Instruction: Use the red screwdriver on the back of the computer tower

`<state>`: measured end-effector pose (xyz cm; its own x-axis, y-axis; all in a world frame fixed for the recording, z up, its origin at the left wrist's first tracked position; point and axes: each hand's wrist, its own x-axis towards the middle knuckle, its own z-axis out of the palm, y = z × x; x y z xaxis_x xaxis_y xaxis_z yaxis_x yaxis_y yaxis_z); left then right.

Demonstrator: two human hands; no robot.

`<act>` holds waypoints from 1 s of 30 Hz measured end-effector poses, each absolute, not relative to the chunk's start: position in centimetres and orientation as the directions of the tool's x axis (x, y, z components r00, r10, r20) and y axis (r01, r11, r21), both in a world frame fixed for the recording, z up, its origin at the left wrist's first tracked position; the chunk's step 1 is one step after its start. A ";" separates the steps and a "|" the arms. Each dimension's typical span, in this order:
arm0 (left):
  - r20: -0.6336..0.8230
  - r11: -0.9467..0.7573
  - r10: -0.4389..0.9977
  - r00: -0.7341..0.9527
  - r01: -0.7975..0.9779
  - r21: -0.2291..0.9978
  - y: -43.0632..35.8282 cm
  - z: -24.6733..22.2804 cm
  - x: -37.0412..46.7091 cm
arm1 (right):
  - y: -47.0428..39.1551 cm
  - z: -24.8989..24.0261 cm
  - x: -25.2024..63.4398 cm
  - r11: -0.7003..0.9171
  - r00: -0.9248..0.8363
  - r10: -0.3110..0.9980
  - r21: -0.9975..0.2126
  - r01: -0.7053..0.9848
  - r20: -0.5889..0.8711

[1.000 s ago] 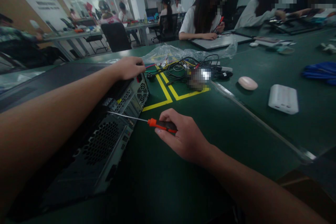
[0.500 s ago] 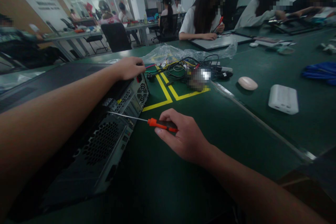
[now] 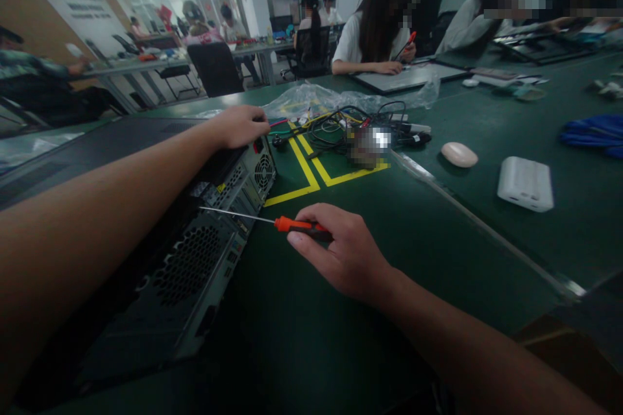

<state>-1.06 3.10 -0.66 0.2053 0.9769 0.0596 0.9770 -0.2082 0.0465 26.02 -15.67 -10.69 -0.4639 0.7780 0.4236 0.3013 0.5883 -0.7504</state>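
A black computer case lies on its side at the left, its back panel with ports and vents facing right. My left hand is on the far top corner of the case, fingers bent over the edge by the power supply. In my right hand is a screwdriver with an orange and black handle, held between thumb and fingers. Its long thin shaft points left, and the tip reaches the case's rear edge above the honeycomb vent. Whether a screw sits at the tip is too small to tell.
Beyond the case, tangled cables and clear plastic wrap lie around yellow tape marks. A pale oval object, a white box-shaped device and blue cable are to the right. A co-worker sits across the green table.
The screwdriver's handle has turned in my right hand, its orange stripe moving from the lower side to the upper. The tip stays at the same spot, and my left hand has not moved.
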 end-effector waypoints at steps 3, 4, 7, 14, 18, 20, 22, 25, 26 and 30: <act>0.064 -0.208 0.977 0.205 0.977 0.044 3.1 -0.7 -1.0 | -15.7 -10.6 26.0 0.573 -0.484 0.781 -0.761 0.305 0.395; 0.063 -0.205 0.977 0.202 0.978 0.047 3.0 -0.7 -1.0 | -15.7 -10.6 26.0 0.565 -0.491 0.782 -0.769 0.299 0.384; 0.061 -0.194 0.980 0.190 0.979 0.059 3.0 -0.8 -0.9 | -15.8 -10.7 26.0 0.542 -0.505 0.784 -0.795 0.273 0.362; 0.044 -0.184 0.982 0.182 0.980 0.071 2.8 -0.5 -0.7 | -15.8 -11.2 26.0 0.557 -0.504 0.779 -0.782 0.281 0.373; 0.047 -0.191 0.981 0.188 0.980 0.064 2.8 -0.5 -0.7 | -15.8 -11.2 25.9 0.574 -0.502 0.771 -0.771 0.277 0.393; 0.047 -0.194 0.980 0.191 0.979 0.059 2.8 -0.6 -0.8 | -15.8 -11.1 25.9 0.576 -0.502 0.768 -0.772 0.270 0.398; 0.054 -0.196 0.980 0.193 0.978 0.065 2.9 -0.6 -0.8 | -15.8 -11.0 25.9 0.578 -0.507 0.764 -0.772 0.265 0.399; 0.063 -0.199 0.979 0.195 0.977 0.080 2.9 -0.7 -0.9 | -15.7 -10.9 26.0 0.578 -0.509 0.765 -0.770 0.271 0.396; 0.061 -0.198 0.979 0.193 0.977 0.080 3.0 -0.7 -0.9 | -15.7 -10.9 26.0 0.578 -0.508 0.766 -0.769 0.274 0.394; 0.064 -0.199 0.979 0.194 0.977 0.073 3.0 -0.8 -1.0 | -15.7 -10.9 26.0 0.582 -0.506 0.764 -0.766 0.274 0.400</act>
